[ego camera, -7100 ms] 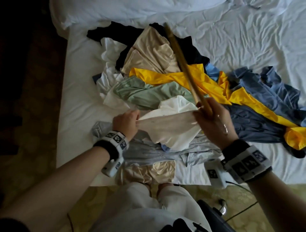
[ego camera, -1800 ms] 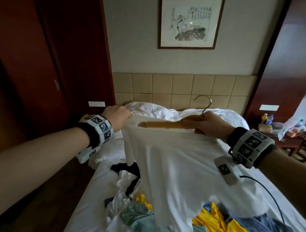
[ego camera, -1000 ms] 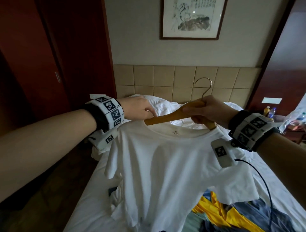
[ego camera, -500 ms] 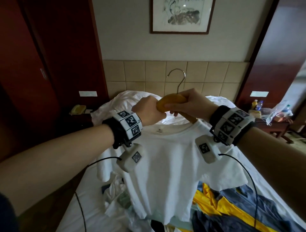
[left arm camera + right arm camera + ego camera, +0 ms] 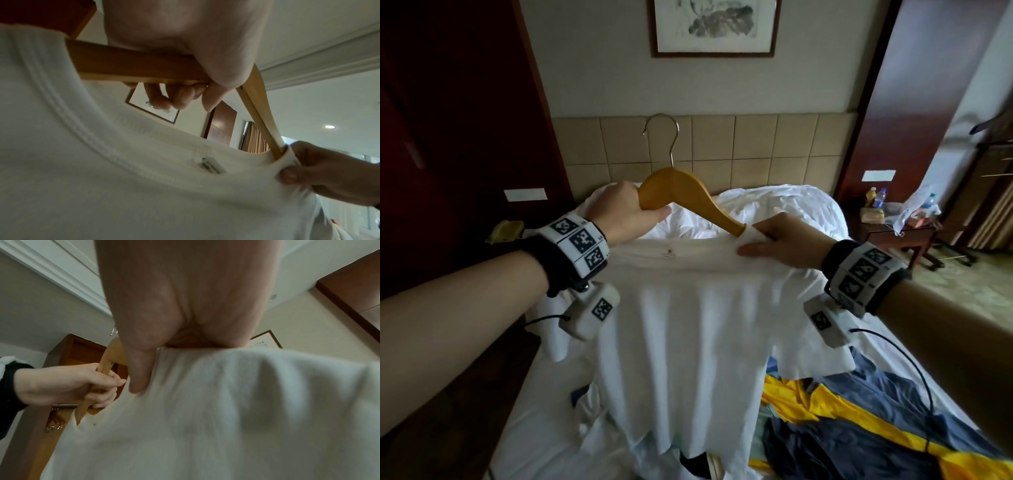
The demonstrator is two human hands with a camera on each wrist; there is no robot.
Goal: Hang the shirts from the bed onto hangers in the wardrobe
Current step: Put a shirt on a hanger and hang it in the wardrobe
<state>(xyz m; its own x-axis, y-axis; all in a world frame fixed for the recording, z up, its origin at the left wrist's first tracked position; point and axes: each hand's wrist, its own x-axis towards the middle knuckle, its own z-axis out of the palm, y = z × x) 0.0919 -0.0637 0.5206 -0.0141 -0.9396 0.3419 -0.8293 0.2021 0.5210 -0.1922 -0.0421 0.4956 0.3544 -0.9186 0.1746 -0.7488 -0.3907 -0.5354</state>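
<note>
Bedding in white covers the bed (image 5: 544, 404) in the head view, with a heap of yellow and blue clothes (image 5: 859, 421) lying on its right side; a tiled headboard (image 5: 756, 147), a framed picture (image 5: 714, 25) and dark wood panels stand behind, and a bedside table (image 5: 893, 233) with bottles sits at right. Above the bed the left hand (image 5: 625, 214) grips the wooden hanger (image 5: 681, 192) near its peak, hook upright, while the right hand (image 5: 779, 241) pinches the collar of the white shirt (image 5: 681, 325) at the hanger's right arm; the shirt hangs down in front of the person. From the left wrist, the left hand (image 5: 185, 48) has its fingers (image 5: 180, 97) curled under the hanger (image 5: 133, 68), and the right hand (image 5: 329, 172) pinches the collar (image 5: 287, 159) where the wood enters it. From the right wrist, the right hand (image 5: 185, 305) presses its thumb into the shirt (image 5: 226, 418), fabric bunched in its grasp, and the left hand (image 5: 68, 384) wraps round the hanger (image 5: 107, 360) before a wooden wardrobe (image 5: 82, 350).
</note>
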